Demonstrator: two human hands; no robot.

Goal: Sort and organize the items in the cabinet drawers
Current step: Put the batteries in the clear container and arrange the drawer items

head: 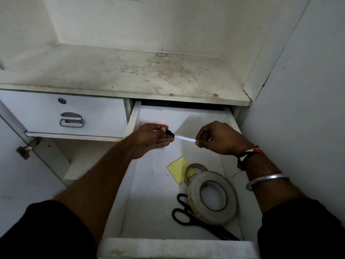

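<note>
Scissors [209,226] and a tape roll [214,177] are lying together at the front of the open drawer [149,184], with a yellow note [177,168] just behind. Farther in, both hands are holding one pen [184,138] over the drawer floor. The left hand [151,137] is gripping its black end and the right hand [220,139] is pinching the white end, probably to check the cap. A pink pad [143,124] is lying behind.

I wear dark black fabric sleeves: the left sleeve [46,230] and the right sleeve [302,227] both leave my forearms bare. Just behind my right hand [218,139] a black, white and orange braided thread band [249,155] goes around the wrist. Further up the same forearm sits a plain silver metal bangle [266,179].
</note>
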